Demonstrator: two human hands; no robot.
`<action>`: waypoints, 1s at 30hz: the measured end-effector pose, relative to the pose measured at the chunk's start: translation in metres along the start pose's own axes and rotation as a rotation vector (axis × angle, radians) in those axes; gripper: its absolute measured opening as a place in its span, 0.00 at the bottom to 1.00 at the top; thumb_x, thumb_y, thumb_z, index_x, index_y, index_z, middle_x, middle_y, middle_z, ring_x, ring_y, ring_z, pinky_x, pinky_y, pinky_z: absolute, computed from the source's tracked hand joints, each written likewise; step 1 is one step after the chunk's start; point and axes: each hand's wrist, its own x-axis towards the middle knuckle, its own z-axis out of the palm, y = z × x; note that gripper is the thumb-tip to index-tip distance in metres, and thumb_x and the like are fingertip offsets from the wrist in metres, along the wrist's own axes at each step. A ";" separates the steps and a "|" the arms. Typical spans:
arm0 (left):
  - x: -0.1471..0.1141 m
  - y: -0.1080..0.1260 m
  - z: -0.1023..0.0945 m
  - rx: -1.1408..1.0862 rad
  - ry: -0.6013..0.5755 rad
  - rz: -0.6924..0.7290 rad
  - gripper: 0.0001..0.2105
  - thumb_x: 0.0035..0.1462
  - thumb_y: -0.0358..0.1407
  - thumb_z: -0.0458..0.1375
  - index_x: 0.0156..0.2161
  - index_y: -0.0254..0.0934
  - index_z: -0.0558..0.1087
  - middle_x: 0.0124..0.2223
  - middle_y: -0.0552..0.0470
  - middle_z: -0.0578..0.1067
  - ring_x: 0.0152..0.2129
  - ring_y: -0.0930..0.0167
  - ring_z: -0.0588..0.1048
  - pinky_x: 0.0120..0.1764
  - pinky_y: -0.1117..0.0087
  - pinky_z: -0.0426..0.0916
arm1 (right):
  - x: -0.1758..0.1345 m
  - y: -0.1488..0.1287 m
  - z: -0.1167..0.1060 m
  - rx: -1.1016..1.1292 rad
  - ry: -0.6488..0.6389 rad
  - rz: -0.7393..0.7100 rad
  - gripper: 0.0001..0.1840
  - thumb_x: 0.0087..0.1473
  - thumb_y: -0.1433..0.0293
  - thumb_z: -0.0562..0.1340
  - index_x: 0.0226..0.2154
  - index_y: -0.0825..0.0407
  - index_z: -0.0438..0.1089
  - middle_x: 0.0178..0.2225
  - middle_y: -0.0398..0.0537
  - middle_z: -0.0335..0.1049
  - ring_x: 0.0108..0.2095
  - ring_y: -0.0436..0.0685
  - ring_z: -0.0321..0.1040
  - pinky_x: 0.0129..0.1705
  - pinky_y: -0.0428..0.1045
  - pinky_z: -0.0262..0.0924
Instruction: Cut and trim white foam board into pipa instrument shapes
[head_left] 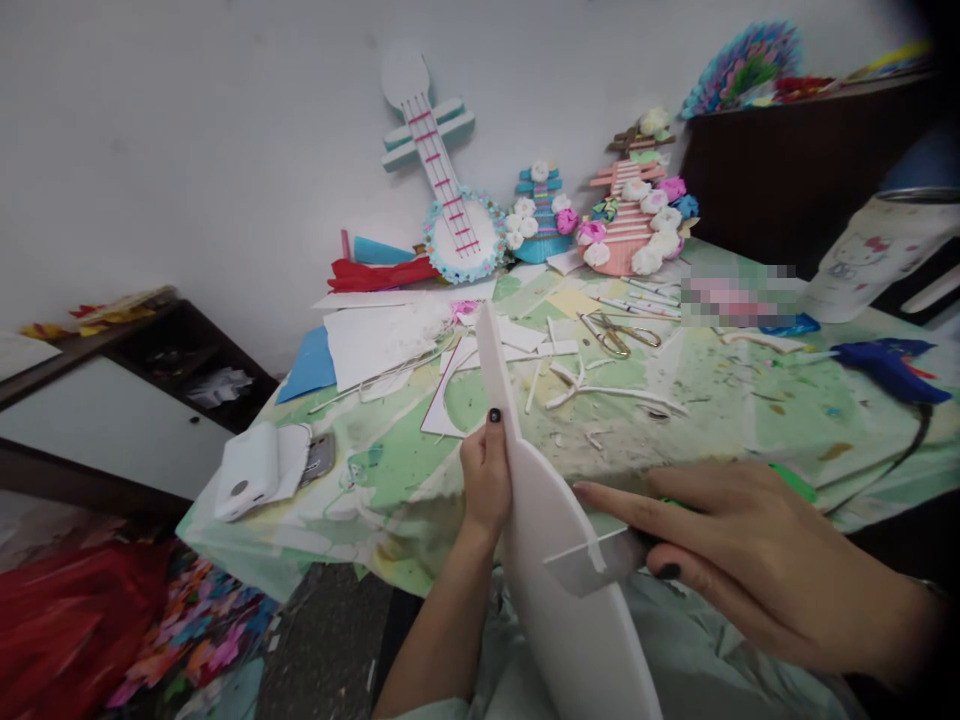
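A white foam board cut in the shape of a lute (551,530), with a narrow neck and wide body, stands tilted in front of me. My left hand (486,475) is closed around its neck, thumb on the near face. In my right hand (720,550) is a knife with a green handle (791,482), mostly hidden by my fingers. Its blade (585,562) lies across the right edge of the board's body and looks blurred. My right index finger stretches forward close to that edge. The board's lower end runs out of view.
Foam offcuts (577,385), scissors (616,335), and markers (637,298) lie on the covered table (405,500). A blue glue gun (889,368) and tumbler (862,255) stand right; a white device (247,470) lies left. Decorated model instruments (465,235) lean against the wall.
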 end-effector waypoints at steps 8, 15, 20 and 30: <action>0.000 0.004 -0.001 0.199 -0.007 0.212 0.25 0.57 0.54 0.46 0.17 0.39 0.52 0.17 0.58 0.53 0.17 0.76 0.54 0.21 0.71 0.48 | -0.002 -0.003 -0.004 -0.011 -0.023 -0.011 0.26 0.63 0.63 0.47 0.61 0.53 0.52 0.28 0.45 0.64 0.25 0.52 0.61 0.26 0.48 0.48; -0.001 0.006 -0.002 0.159 -0.031 0.216 0.25 0.57 0.54 0.46 0.18 0.39 0.52 0.18 0.59 0.52 0.17 0.76 0.53 0.21 0.72 0.48 | 0.003 -0.008 -0.005 -0.011 -0.006 -0.036 0.26 0.63 0.61 0.46 0.61 0.53 0.51 0.27 0.45 0.63 0.24 0.52 0.59 0.26 0.48 0.47; 0.000 -0.003 -0.003 0.037 -0.044 0.092 0.25 0.55 0.57 0.46 0.19 0.38 0.56 0.18 0.58 0.57 0.17 0.75 0.57 0.21 0.72 0.52 | -0.002 0.001 -0.001 0.009 -0.023 0.002 0.25 0.63 0.64 0.47 0.61 0.51 0.52 0.29 0.45 0.64 0.26 0.52 0.61 0.27 0.48 0.47; 0.000 0.004 -0.003 0.218 -0.044 0.328 0.24 0.59 0.52 0.46 0.19 0.38 0.53 0.18 0.59 0.53 0.17 0.76 0.54 0.22 0.71 0.48 | 0.000 -0.004 -0.001 -0.027 0.004 -0.002 0.26 0.63 0.62 0.46 0.61 0.51 0.52 0.28 0.46 0.64 0.25 0.53 0.60 0.27 0.48 0.48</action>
